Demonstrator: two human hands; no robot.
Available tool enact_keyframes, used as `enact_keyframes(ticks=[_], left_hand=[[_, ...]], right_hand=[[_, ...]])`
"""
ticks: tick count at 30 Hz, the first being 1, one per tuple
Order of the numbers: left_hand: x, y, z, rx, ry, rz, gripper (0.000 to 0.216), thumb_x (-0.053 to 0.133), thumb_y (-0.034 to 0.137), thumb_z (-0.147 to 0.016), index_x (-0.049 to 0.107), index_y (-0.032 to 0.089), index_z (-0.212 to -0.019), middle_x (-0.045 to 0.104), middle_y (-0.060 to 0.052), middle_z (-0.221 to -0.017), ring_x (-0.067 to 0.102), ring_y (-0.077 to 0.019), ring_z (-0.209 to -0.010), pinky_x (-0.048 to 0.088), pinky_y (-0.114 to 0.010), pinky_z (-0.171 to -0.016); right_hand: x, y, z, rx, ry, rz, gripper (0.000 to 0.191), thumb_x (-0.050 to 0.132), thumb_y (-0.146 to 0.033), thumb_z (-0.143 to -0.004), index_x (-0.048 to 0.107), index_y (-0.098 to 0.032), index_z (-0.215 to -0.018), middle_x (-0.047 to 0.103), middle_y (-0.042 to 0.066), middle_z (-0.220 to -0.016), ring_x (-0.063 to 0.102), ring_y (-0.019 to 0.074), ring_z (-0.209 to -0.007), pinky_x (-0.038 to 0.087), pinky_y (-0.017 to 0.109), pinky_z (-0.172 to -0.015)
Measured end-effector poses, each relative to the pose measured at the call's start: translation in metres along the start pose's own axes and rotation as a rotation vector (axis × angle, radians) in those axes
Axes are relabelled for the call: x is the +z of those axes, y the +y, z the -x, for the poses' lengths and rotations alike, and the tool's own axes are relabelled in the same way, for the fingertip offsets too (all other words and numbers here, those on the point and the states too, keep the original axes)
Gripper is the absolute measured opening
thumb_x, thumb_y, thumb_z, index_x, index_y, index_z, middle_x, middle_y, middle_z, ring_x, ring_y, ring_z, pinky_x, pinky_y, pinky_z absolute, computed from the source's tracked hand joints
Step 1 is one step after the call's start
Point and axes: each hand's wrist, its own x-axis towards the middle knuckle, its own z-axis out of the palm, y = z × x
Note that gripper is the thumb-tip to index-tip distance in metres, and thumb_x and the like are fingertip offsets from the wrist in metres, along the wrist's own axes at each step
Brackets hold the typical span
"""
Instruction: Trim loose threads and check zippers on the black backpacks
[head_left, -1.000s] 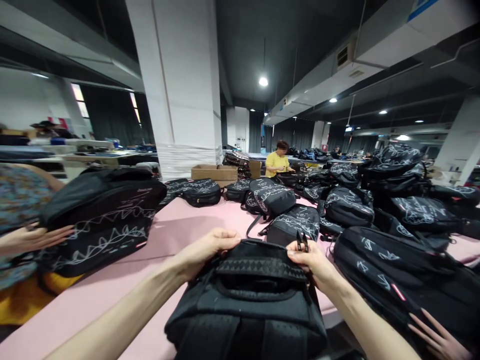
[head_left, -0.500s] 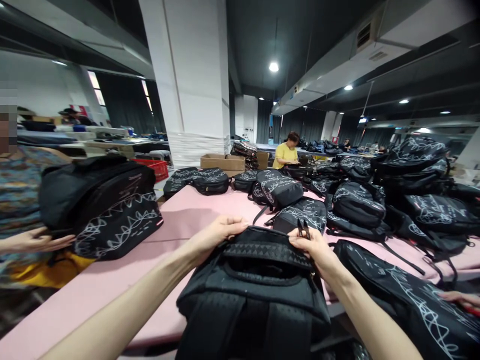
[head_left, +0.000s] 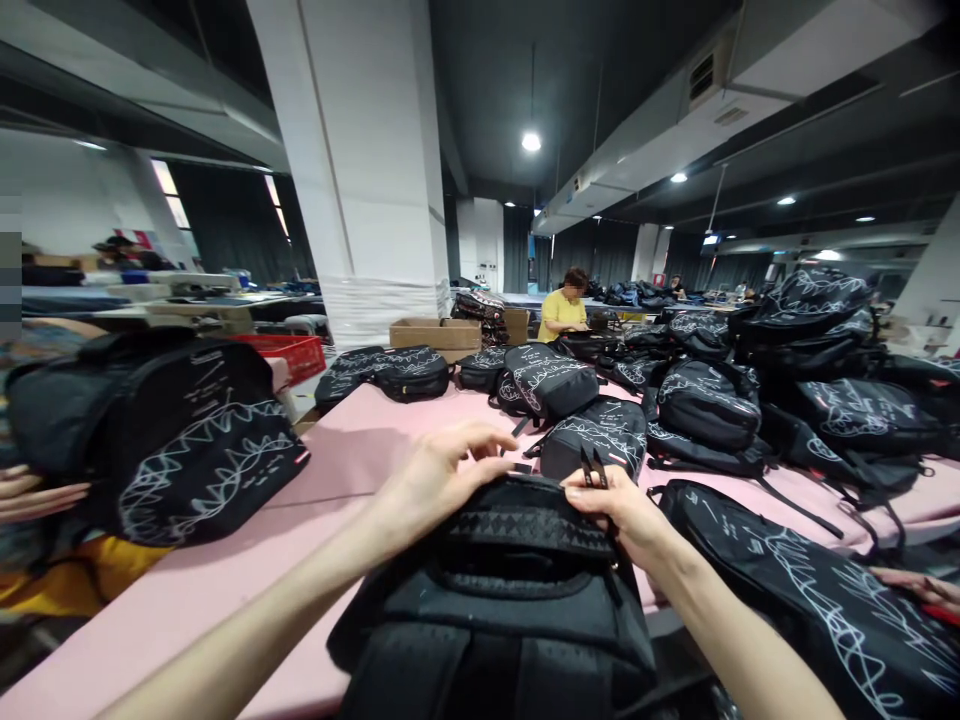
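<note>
Against the pink table point(head_left: 360, 455), the black backpack point(head_left: 442, 610) looked soft and fairly light, best held by its top rim, which the right hand point(head_left: 621, 508), clasping snips point(head_left: 593, 468), pinched while the left hand's point(head_left: 446, 470) fingers stood parted.

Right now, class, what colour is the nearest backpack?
The backpack is black, clearest in the head view.

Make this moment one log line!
left grip: open, near backpack | right grip: holding backpack and black pointed tool | ahead: pink table
</note>
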Motion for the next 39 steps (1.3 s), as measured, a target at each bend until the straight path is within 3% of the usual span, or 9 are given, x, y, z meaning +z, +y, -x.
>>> enact_keyframes(ticks=[3, 6, 10, 16, 20, 23, 28, 33, 39], left_hand=[[0.012, 0.015, -0.008, 0.271, -0.045, -0.265, 0.013, 0.06, 0.029, -0.079, 0.07, 0.023, -0.085, 0.064, -0.001, -0.08, 0.054, -0.0154, -0.078, 0.039, -0.025, -0.07], [0.019, 0.022, -0.015, 0.378, -0.123, -0.372, 0.014, 0.057, 0.026, -0.082, 0.07, 0.022, -0.079, 0.063, -0.001, -0.074, 0.054, -0.0129, -0.071, 0.037, -0.022, -0.061], [0.02, 0.025, -0.016, 0.405, -0.196, -0.438, 0.015, 0.053, 0.019, -0.083, 0.067, 0.02, -0.076, 0.062, 0.0, -0.075, 0.055, -0.0106, -0.067, 0.035, -0.02, -0.058], [0.026, 0.027, 0.001, 0.446, -0.131, -0.764, 0.021, 0.038, 0.01, -0.085, 0.057, 0.016, -0.076, 0.057, -0.002, -0.072, 0.049, -0.0126, -0.056, 0.026, -0.023, -0.048], [0.033, 0.021, 0.005, 0.354, -0.084, -0.66, 0.017, 0.038, 0.009, -0.085, 0.051, 0.016, -0.077, 0.058, -0.001, -0.071, 0.054, -0.0133, -0.061, 0.033, -0.023, -0.053], [0.035, 0.019, 0.003, 0.266, -0.082, -0.536, 0.014, 0.039, 0.012, -0.086, 0.048, 0.017, -0.076, 0.059, 0.0, -0.068, 0.056, -0.0128, -0.061, 0.035, -0.022, -0.055], [0.035, 0.019, 0.001, 0.196, -0.056, -0.46, 0.016, 0.038, 0.014, -0.088, 0.047, 0.018, -0.074, 0.06, 0.0, -0.07, 0.056, -0.013, -0.061, 0.035, -0.022, -0.056], [0.035, 0.02, 0.002, 0.199, -0.046, -0.475, 0.017, 0.037, 0.017, -0.089, 0.048, 0.018, -0.075, 0.059, 0.0, -0.072, 0.055, -0.0129, -0.062, 0.035, -0.023, -0.056], [0.034, 0.019, 0.003, 0.195, -0.034, -0.452, 0.017, 0.038, 0.016, -0.089, 0.047, 0.018, -0.075, 0.06, 0.0, -0.072, 0.056, -0.0129, -0.064, 0.037, -0.023, -0.058]], right_hand=[[0.0, 0.0, 0.001, -0.014, -0.039, -0.037, 0.02, 0.071, -0.027, -0.052, 0.065, -0.012, -0.064, 0.047, -0.005, -0.051, 0.03, 0.0044, -0.046, 0.015, 0.021, -0.046], [-0.001, 0.0, 0.002, -0.012, -0.059, -0.062, 0.02, 0.072, -0.028, -0.053, 0.064, -0.013, -0.062, 0.048, -0.004, -0.052, 0.033, 0.005, -0.048, 0.018, 0.021, -0.048], [-0.003, 0.002, 0.002, -0.006, -0.076, -0.069, 0.018, 0.072, -0.025, -0.054, 0.062, -0.012, -0.061, 0.048, -0.004, -0.054, 0.033, 0.0047, -0.048, 0.017, 0.021, -0.047], [0.001, 0.003, 0.002, -0.016, -0.11, -0.078, 0.019, 0.073, -0.025, -0.054, 0.061, -0.012, -0.062, 0.051, -0.004, -0.057, 0.037, 0.0052, -0.05, 0.022, 0.02, -0.05], [0.001, 0.0, 0.005, -0.091, -0.115, -0.001, 0.021, 0.071, -0.029, -0.06, 0.059, -0.012, -0.061, 0.048, -0.005, -0.055, 0.036, 0.0057, -0.051, 0.024, 0.021, -0.05], [-0.003, -0.001, 0.008, -0.164, -0.126, 0.103, 0.02, 0.068, -0.032, -0.067, 0.062, -0.013, -0.071, 0.053, -0.003, -0.062, 0.045, 0.0084, -0.058, 0.033, 0.022, -0.057], [-0.018, -0.004, 0.019, -0.443, 0.113, 0.545, 0.033, 0.065, -0.024, -0.072, 0.056, -0.021, -0.104, 0.062, 0.002, -0.097, 0.057, 0.0164, -0.089, 0.042, 0.028, -0.078], [-0.023, -0.009, 0.032, -0.787, 0.293, 1.058, 0.009, 0.057, -0.026, -0.084, 0.059, -0.02, -0.09, 0.066, 0.003, -0.086, 0.059, 0.016, -0.077, 0.043, 0.028, -0.07], [-0.012, -0.014, 0.032, -1.046, 0.324, 1.297, 0.002, 0.058, -0.02, -0.083, 0.061, -0.018, -0.084, 0.068, 0.003, -0.079, 0.058, 0.0155, -0.069, 0.042, 0.029, -0.067]])
